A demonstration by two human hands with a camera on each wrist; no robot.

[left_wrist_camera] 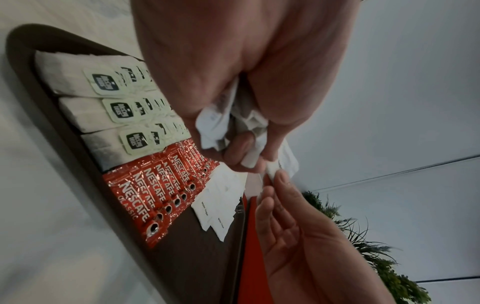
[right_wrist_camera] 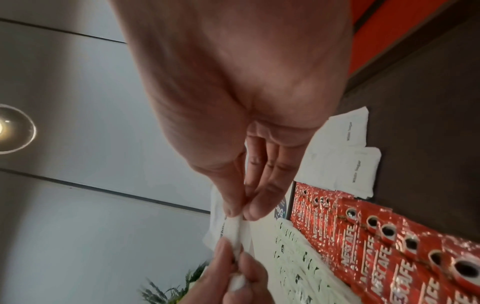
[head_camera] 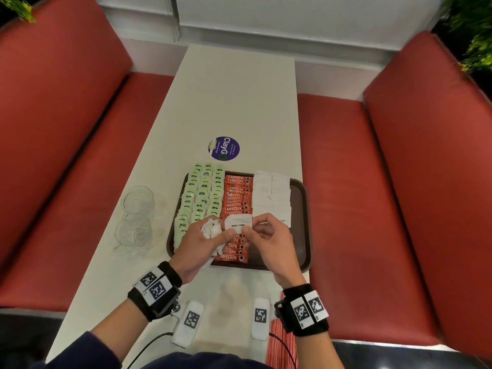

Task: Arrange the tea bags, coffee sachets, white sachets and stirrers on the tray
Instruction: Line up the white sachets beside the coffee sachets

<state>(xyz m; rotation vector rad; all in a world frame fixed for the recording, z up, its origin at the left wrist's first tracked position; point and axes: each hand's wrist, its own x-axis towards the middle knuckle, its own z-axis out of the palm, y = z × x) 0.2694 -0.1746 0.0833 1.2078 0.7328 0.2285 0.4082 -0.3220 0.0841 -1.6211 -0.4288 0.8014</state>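
Right now my left hand (head_camera: pixel 198 242) squeezes a crumpled bunch of white sachets (head_camera: pixel 211 230), fingers curled tight around it. My right hand (head_camera: pixel 266 239) pinches one sachet marked "White sugar" (head_camera: pixel 237 224) by its edge, thumb against finger. The two hands meet just above the near end of the red coffee sachets (head_camera: pixel 235 209) on the brown tray (head_camera: pixel 302 209).

To do this step well, I think I should pull that one sachet free slowly, so the rest of the bunch does not spill. Then I would lay it flat just to the right of my pinch, at the near end of the white rows (head_camera: pixel 271 194), with its edges lined up with its neighbours. A soft pinch seems best, since the paper bends easily.

Some things I cannot see. The bunch is hidden inside my left fist, so I cannot count it. My hands cover part of the coffee row and the nearest green tea bags (head_camera: pixel 198 198). The near white row is partly hidden behind my right hand. I cannot find any stirrers for sure; a red striped thing (head_camera: pixel 282 342) by my right wrist is cut off and blurry.
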